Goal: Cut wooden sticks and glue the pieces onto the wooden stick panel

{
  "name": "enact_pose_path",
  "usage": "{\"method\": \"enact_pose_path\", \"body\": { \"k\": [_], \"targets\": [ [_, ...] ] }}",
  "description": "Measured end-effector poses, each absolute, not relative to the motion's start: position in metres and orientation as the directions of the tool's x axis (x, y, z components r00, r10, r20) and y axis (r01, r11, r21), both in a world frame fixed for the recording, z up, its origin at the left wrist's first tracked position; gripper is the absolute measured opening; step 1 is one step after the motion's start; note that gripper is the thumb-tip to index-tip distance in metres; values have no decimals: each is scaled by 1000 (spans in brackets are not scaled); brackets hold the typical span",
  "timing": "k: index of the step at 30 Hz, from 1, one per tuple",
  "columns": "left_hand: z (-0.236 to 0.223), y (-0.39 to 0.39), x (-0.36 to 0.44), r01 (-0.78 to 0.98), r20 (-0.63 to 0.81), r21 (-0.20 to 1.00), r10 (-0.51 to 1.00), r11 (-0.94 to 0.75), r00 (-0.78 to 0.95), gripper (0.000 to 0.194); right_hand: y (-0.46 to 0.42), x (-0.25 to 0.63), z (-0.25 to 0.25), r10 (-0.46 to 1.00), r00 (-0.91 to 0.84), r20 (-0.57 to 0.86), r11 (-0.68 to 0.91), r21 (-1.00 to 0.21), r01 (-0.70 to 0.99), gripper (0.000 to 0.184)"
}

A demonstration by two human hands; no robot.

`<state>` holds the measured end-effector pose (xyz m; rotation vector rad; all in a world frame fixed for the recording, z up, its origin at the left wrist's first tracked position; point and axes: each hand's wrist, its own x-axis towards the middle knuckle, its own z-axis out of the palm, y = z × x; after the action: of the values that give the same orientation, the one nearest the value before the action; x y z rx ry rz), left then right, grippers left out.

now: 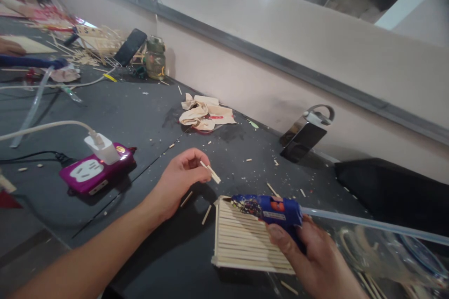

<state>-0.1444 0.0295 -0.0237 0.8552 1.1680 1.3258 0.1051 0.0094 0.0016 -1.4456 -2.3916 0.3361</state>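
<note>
My right hand (312, 252) is wrapped round a blue glue gun (280, 210), with a long clear glue stick (372, 225) running out of its back. The gun's nozzle is over the upper left corner of a panel of wooden sticks (245, 243); whether it touches cannot be made out. My left hand (185, 177) pinches short wooden sticks (212, 173) between thumb and fingers, left of the panel and above the dark table. Two loose stick pieces (206, 215) lie on the table between the left hand and the panel.
A purple power strip (98, 168) with a white plug sits at left. Crumpled cloth (203, 113), a phone on a stand (304, 135) and a bottle (155, 58) are near the wall. A clear plastic container (389, 252) is at right. Another person's hand (12, 47) shows far left.
</note>
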Motion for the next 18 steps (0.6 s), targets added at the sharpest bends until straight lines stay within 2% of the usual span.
{"method": "enact_pose_path", "body": {
  "k": [18],
  "targets": [
    [-24,30,-144,-276,-153,954,981,115,-121,12,12,108,1,869,-471,153,494,-326,806,36]
  ]
}}
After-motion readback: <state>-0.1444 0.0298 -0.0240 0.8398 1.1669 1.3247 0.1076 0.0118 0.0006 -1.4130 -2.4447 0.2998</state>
